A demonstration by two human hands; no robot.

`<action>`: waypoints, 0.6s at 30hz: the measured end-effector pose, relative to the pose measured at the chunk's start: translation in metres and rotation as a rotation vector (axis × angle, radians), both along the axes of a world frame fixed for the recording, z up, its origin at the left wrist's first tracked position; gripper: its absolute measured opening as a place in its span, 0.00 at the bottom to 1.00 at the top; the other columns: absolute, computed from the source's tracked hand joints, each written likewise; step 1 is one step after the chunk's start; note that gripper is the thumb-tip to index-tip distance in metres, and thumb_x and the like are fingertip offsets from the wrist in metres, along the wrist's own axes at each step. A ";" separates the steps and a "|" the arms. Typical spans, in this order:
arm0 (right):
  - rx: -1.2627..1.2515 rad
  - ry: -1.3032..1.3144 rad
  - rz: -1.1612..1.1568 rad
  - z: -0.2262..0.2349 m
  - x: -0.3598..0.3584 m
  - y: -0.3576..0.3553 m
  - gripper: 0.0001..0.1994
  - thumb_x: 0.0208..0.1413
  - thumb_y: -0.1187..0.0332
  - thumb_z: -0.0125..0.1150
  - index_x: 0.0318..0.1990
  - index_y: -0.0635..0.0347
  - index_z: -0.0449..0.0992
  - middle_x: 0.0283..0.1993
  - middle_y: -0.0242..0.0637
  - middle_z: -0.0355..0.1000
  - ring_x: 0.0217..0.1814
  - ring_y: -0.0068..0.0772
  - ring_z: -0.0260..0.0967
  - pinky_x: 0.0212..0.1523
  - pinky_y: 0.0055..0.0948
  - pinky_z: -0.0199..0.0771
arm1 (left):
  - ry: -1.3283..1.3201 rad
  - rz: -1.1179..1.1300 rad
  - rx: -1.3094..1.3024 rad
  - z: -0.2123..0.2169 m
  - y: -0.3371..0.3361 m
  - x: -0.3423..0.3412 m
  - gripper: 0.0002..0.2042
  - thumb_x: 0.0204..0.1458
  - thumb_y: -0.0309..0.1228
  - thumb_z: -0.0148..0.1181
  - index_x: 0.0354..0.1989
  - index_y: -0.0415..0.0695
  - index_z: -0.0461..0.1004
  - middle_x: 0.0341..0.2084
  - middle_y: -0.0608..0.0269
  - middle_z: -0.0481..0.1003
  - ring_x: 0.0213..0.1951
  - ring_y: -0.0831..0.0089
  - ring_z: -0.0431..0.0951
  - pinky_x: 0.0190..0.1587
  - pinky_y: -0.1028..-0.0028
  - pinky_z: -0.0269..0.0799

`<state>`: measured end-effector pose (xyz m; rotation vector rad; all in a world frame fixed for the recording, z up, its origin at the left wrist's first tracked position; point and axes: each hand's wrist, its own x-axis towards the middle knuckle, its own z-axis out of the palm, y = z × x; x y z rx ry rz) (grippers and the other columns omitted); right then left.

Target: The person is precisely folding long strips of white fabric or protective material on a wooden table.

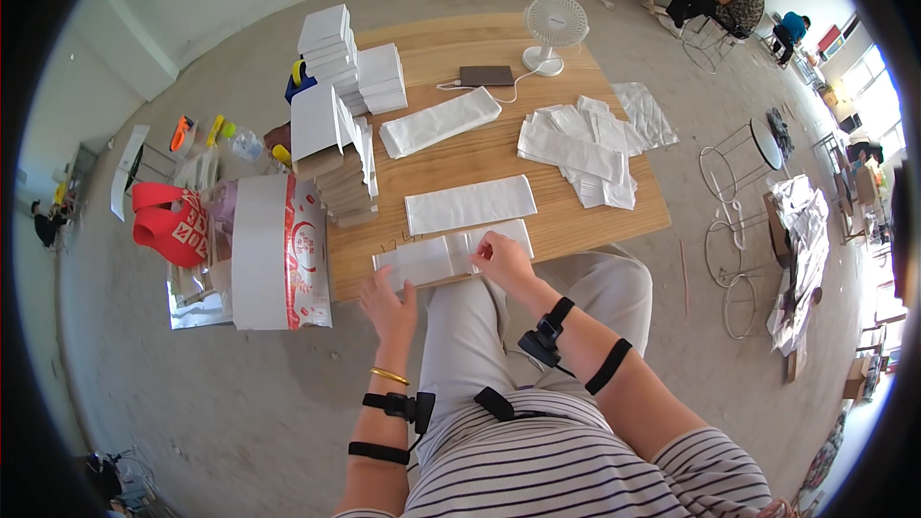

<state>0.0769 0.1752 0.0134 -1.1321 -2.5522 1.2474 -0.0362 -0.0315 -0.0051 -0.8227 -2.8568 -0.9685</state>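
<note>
A bare workshop with a concrete floor (240, 403): a wooden bench (499, 149) stacked with white boxes (331, 48), wire stools (739, 163) at three o'clock.

I wore a short-sleeved top with black and white stripes and pale grey trousers. My left hand (389, 302) had a thin gold bangle at the wrist, then two black straps with a small device. My right hand (501, 259) carried a black strapped device and a second band.
</note>
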 end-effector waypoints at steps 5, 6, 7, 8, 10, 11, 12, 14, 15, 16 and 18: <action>-0.035 0.193 -0.147 -0.011 0.039 0.038 0.11 0.51 0.62 0.67 0.33 0.61 0.77 0.30 0.41 0.77 0.33 0.40 0.76 0.35 0.35 0.74 | 0.051 -0.224 0.067 0.018 0.031 0.026 0.23 0.51 0.34 0.62 0.56 0.44 0.67 0.51 0.51 0.68 0.55 0.51 0.66 0.57 0.54 0.60; -0.032 0.191 -0.157 -0.017 0.049 0.048 0.11 0.51 0.62 0.67 0.33 0.61 0.77 0.30 0.41 0.77 0.33 0.40 0.76 0.35 0.35 0.74 | 0.023 -0.348 0.093 0.025 0.041 0.033 0.23 0.51 0.33 0.62 0.56 0.43 0.66 0.52 0.51 0.67 0.56 0.51 0.66 0.58 0.55 0.60; 0.004 0.190 -0.201 -0.021 0.058 0.056 0.11 0.51 0.63 0.67 0.33 0.61 0.77 0.29 0.41 0.77 0.33 0.39 0.76 0.35 0.35 0.74 | -0.004 -0.468 0.118 0.028 0.049 0.037 0.24 0.51 0.33 0.62 0.56 0.42 0.66 0.53 0.50 0.67 0.57 0.51 0.66 0.59 0.56 0.61; 0.039 0.188 -0.245 -0.026 0.064 0.062 0.10 0.51 0.63 0.67 0.33 0.61 0.78 0.29 0.42 0.77 0.32 0.38 0.76 0.35 0.35 0.74 | -0.004 -0.477 0.119 0.028 0.056 0.040 0.24 0.51 0.33 0.62 0.56 0.42 0.66 0.53 0.50 0.67 0.57 0.51 0.66 0.59 0.56 0.61; 0.041 0.176 -0.254 -0.026 0.068 0.066 0.10 0.51 0.63 0.67 0.33 0.61 0.78 0.29 0.42 0.77 0.33 0.39 0.76 0.35 0.36 0.74 | 0.035 -0.541 0.033 0.025 0.065 0.044 0.24 0.51 0.33 0.62 0.56 0.39 0.66 0.55 0.50 0.67 0.57 0.52 0.66 0.60 0.57 0.60; 0.041 0.166 -0.255 -0.025 0.069 0.068 0.10 0.51 0.62 0.67 0.33 0.60 0.79 0.29 0.41 0.77 0.33 0.40 0.76 0.36 0.36 0.75 | 0.036 -0.547 0.032 0.024 0.067 0.045 0.24 0.51 0.33 0.62 0.56 0.39 0.66 0.55 0.50 0.67 0.57 0.52 0.66 0.60 0.57 0.60; 0.042 0.166 -0.266 -0.025 0.071 0.070 0.10 0.51 0.62 0.67 0.33 0.60 0.79 0.29 0.41 0.77 0.33 0.40 0.76 0.36 0.36 0.75 | 0.054 -0.534 0.007 0.023 0.070 0.046 0.24 0.51 0.33 0.63 0.56 0.38 0.65 0.55 0.50 0.67 0.57 0.52 0.66 0.60 0.57 0.60; 0.066 0.084 -0.249 -0.027 0.069 0.070 0.11 0.50 0.61 0.67 0.33 0.60 0.79 0.30 0.40 0.78 0.34 0.42 0.76 0.36 0.38 0.75 | 0.074 -0.529 -0.021 0.020 0.074 0.048 0.25 0.51 0.33 0.63 0.56 0.38 0.65 0.54 0.50 0.67 0.57 0.53 0.66 0.60 0.57 0.60; 0.062 0.085 -0.255 -0.025 0.067 0.069 0.11 0.50 0.61 0.67 0.33 0.60 0.79 0.30 0.40 0.78 0.34 0.42 0.76 0.36 0.38 0.75 | 0.084 -0.526 -0.043 0.019 0.075 0.048 0.25 0.50 0.33 0.63 0.56 0.38 0.65 0.54 0.51 0.68 0.57 0.53 0.66 0.60 0.57 0.59; 0.070 0.039 -0.260 -0.023 0.066 0.067 0.11 0.50 0.61 0.68 0.33 0.59 0.79 0.30 0.40 0.78 0.34 0.43 0.76 0.37 0.39 0.75 | 0.094 -0.522 -0.065 0.018 0.075 0.049 0.25 0.50 0.33 0.63 0.56 0.38 0.65 0.54 0.51 0.68 0.57 0.54 0.66 0.61 0.57 0.59; 0.073 -0.006 -0.267 -0.020 0.063 0.065 0.11 0.49 0.60 0.68 0.33 0.58 0.79 0.30 0.40 0.78 0.34 0.43 0.76 0.37 0.40 0.75 | 0.094 -0.524 -0.075 0.017 0.074 0.050 0.25 0.50 0.33 0.63 0.56 0.38 0.65 0.54 0.52 0.68 0.57 0.54 0.66 0.61 0.57 0.59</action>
